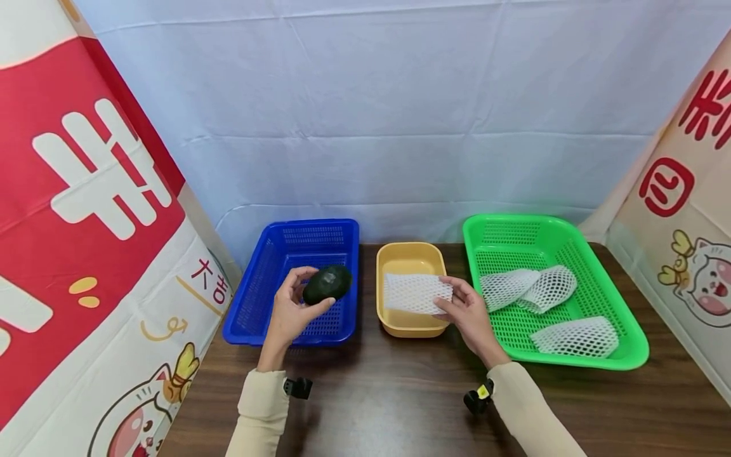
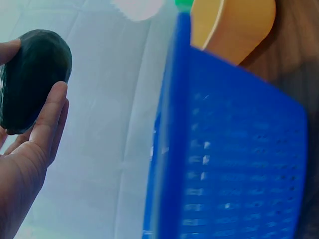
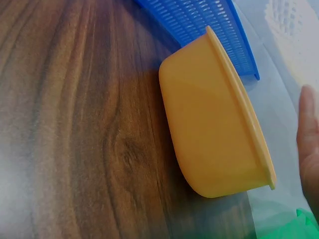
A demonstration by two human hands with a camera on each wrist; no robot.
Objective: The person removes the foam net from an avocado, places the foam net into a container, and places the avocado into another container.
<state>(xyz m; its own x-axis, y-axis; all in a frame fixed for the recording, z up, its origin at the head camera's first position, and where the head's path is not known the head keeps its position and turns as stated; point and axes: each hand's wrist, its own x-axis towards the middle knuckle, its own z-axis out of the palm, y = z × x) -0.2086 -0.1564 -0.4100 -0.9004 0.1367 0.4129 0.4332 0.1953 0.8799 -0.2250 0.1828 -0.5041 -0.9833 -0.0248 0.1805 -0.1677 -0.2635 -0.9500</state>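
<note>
My left hand grips a dark green avocado between thumb and fingers, over the blue basket. In the left wrist view the avocado is seen above the basket's rim, the fingers lying along its side. A white foam net sleeve is pinched at its right end by my right hand. The sleeve lies flat-looking and level, above the yellow tub. Only part of the right hand and a blurred part of the sleeve appear in the right wrist view.
On the right stands a green basket with several white foam net sleeves inside. All the containers sit on a dark wooden table. A pale cloth hangs behind, and printed banners flank both sides.
</note>
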